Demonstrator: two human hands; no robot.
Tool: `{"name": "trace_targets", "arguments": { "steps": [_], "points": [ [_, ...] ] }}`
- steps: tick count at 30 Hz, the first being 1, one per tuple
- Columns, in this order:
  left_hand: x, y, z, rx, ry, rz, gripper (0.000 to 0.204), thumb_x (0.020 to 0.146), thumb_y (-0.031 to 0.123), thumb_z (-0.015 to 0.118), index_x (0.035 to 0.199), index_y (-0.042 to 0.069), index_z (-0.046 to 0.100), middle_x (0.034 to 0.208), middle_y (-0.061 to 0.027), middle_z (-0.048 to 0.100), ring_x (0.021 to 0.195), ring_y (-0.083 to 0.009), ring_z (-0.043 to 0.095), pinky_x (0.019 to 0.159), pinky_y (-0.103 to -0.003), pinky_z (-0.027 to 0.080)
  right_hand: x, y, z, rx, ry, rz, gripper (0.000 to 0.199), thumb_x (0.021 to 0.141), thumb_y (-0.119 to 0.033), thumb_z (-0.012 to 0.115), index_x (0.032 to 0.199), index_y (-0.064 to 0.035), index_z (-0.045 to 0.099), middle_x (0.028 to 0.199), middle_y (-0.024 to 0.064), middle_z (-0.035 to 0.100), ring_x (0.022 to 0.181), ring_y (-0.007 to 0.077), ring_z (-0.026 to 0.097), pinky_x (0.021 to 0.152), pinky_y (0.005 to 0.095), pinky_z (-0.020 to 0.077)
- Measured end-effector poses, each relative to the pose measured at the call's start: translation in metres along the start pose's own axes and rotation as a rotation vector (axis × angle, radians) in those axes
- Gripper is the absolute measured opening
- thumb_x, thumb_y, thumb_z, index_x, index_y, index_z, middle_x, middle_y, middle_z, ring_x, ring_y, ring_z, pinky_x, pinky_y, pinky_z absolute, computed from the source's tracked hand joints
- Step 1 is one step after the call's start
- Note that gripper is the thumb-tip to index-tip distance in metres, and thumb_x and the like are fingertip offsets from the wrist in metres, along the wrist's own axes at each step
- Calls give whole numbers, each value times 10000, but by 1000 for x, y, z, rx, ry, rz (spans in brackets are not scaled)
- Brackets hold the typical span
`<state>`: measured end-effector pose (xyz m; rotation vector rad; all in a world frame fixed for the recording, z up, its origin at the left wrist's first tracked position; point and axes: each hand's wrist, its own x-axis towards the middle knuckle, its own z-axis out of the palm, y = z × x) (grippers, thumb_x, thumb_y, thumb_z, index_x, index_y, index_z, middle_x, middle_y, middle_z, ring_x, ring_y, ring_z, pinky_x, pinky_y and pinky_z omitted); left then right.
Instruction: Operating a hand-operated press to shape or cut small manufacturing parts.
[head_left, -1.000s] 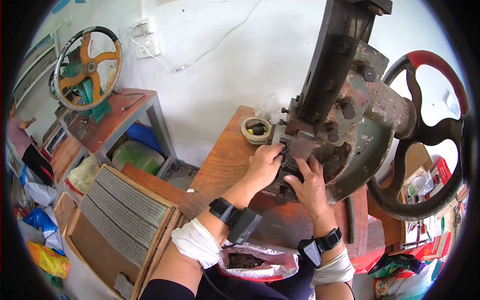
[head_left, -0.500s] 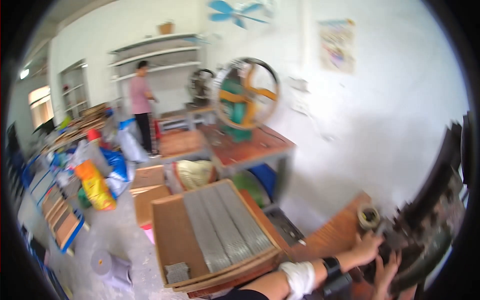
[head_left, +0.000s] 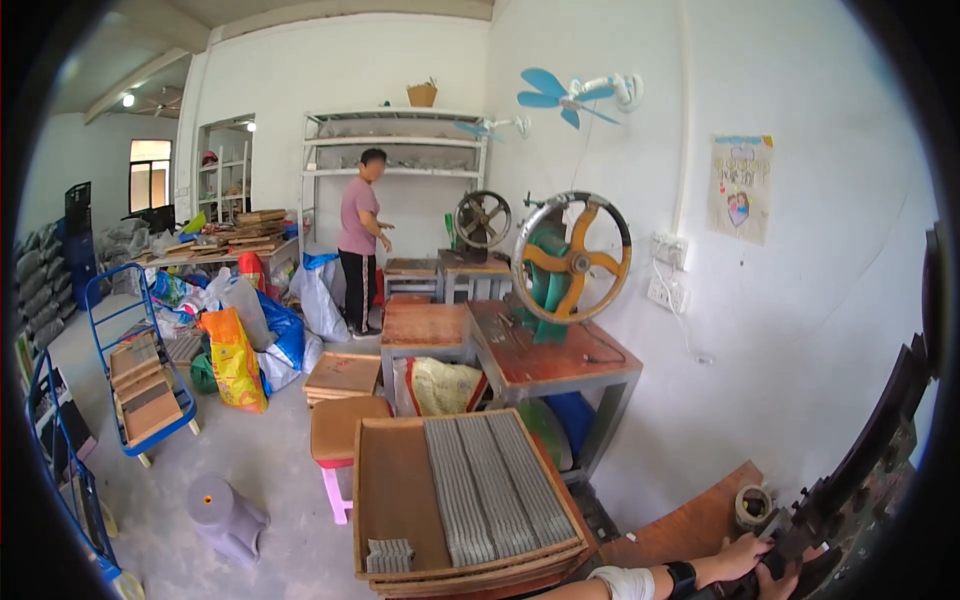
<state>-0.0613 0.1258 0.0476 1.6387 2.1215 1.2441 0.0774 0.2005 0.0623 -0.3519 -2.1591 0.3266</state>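
At the lower right edge, my left hand point(head_left: 741, 557) has its fingers curled at a dark metal part of a press-like machine point(head_left: 800, 540). What lies inside that grip is hidden. A black wristband point(head_left: 681, 579) and a white cuff point(head_left: 626, 583) show on the left arm. Just beside it, my right hand point(head_left: 777, 583) is cut by the frame's lower edge and bends round a dark metal piece that I cannot make out. A round tin-like container point(head_left: 752, 505) stands on the wooden bench top point(head_left: 690, 530) beyond the left hand.
A wooden tray point(head_left: 395, 470) holds rows of small grey metal pieces point(head_left: 490, 490). Farther off are a green press point(head_left: 548, 280) with a yellow-spoked wheel, a stool point(head_left: 345, 430), a grey stool point(head_left: 225, 515), bags point(head_left: 235, 360), a blue trolley point(head_left: 150, 385) and a person point(head_left: 358, 220) standing.
The view has swung, so the room sits farther right and lower in the picture. My right hand's fingers, spread before, now bend round the dark metal piece. My left hand stays at the machine.
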Motion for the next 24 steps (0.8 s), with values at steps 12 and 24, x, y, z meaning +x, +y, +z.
{"name": "trace_targets", "arguments": {
  "steps": [12, 24],
  "points": [
    [-33, 41, -42, -144, -97, -54, 420, 821, 88, 445, 1238, 63, 486, 1218, -220, 500, 1124, -400, 458, 916, -568, 342, -7, 0, -12, 165, -103, 223, 643, 714, -167, 759, 1219, 93, 458, 1187, 225, 531, 1044, 304, 514, 909, 367, 408],
    [-18, 21, -19, -221, -73, -122, 395, 841, 95, 462, 1233, 68, 495, 1230, -218, 497, 1146, -411, 440, 928, -605, 304, -8, -15, -20, 205, -72, 247, 604, 771, -262, 709, 1210, 80, 475, 1184, 238, 538, 1063, 350, 516, 919, 391, 397]
  ]
}}
